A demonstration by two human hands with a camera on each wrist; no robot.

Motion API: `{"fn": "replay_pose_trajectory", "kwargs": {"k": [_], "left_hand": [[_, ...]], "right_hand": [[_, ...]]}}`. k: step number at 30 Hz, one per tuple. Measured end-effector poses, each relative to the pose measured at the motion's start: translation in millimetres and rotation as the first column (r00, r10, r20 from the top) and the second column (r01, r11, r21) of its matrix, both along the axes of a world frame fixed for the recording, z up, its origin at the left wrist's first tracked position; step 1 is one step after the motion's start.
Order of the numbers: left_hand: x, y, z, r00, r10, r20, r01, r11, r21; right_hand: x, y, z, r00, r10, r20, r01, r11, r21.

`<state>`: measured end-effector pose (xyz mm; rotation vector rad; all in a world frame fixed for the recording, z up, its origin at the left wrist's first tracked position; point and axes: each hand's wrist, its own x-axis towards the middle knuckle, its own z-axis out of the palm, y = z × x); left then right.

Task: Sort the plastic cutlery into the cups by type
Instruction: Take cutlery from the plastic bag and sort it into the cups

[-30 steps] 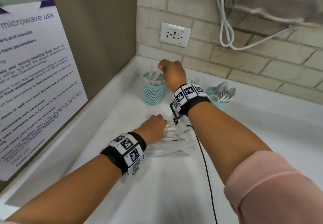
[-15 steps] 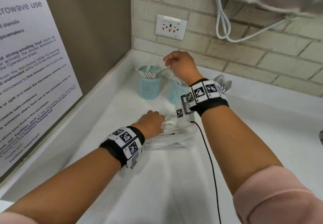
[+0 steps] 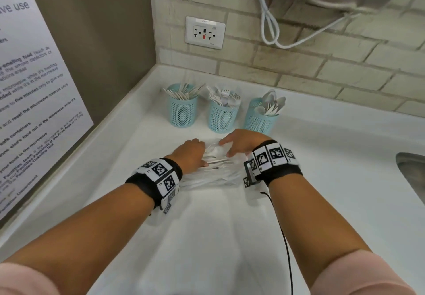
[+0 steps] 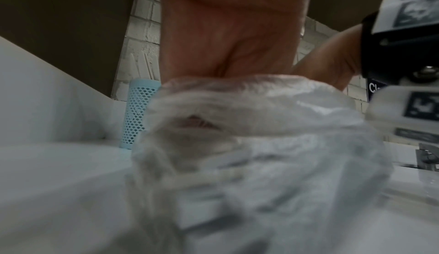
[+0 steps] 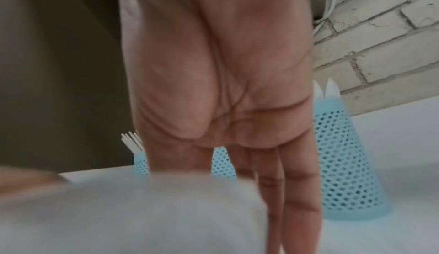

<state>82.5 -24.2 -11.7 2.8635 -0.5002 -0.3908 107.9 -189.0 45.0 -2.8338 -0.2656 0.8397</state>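
Three teal mesh cups stand in a row at the back: the left cup (image 3: 182, 107) holds knives, the middle cup (image 3: 222, 113) forks, the right cup (image 3: 259, 116) spoons. In front of them lies a clear plastic bag (image 3: 213, 170) of white cutlery. My left hand (image 3: 195, 154) sits on the bag's left side with its fingers curled into the plastic (image 4: 249, 108). My right hand (image 3: 227, 148) reaches down onto the bag's far end. Its fingers (image 5: 297, 192) are straight and hold nothing. The left cup (image 4: 137, 115) also shows in the left wrist view and the right cup (image 5: 342, 164) in the right wrist view.
A brick wall with a power outlet (image 3: 204, 32) and looped white cords (image 3: 269, 25) rises behind the cups. A poster (image 3: 34, 101) covers the left wall. A steel sink (image 3: 411, 175) cuts into the counter at right. A black cable (image 3: 284, 237) trails from my right wrist.
My right hand, which held a piece of cutlery over the left and middle cups, has come back down to the bag with nothing in it. The left hand has stayed on the bag.
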Motion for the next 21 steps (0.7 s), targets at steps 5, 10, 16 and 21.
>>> {"fn": "replay_pose_trajectory", "kwargs": {"k": [5, 10, 16, 21], "left_hand": [[2, 2, -4, 1.0, -0.001, -0.029, 0.0, 1.0, -0.031], [0, 5, -7, 0.999, -0.036, -0.008, 0.036, 0.999, -0.005], [-2, 6, -4, 0.992, -0.116, 0.051, 0.115, 0.993, 0.033], [-4, 2, -2, 0.971, -0.162, 0.177, 0.148, 0.985, 0.09]], "right_hand": [[-2, -5, -23, 0.99, -0.072, 0.12, 0.064, 0.996, 0.066], [-1, -11, -30, 0.935, -0.178, 0.306, 0.128, 0.976, 0.176], [3, -17, -39, 0.896, -0.345, 0.28, 0.256, 0.916, 0.309], [-1, -23, -37, 0.889, -0.387, 0.243, 0.296, 0.894, 0.337]]}}
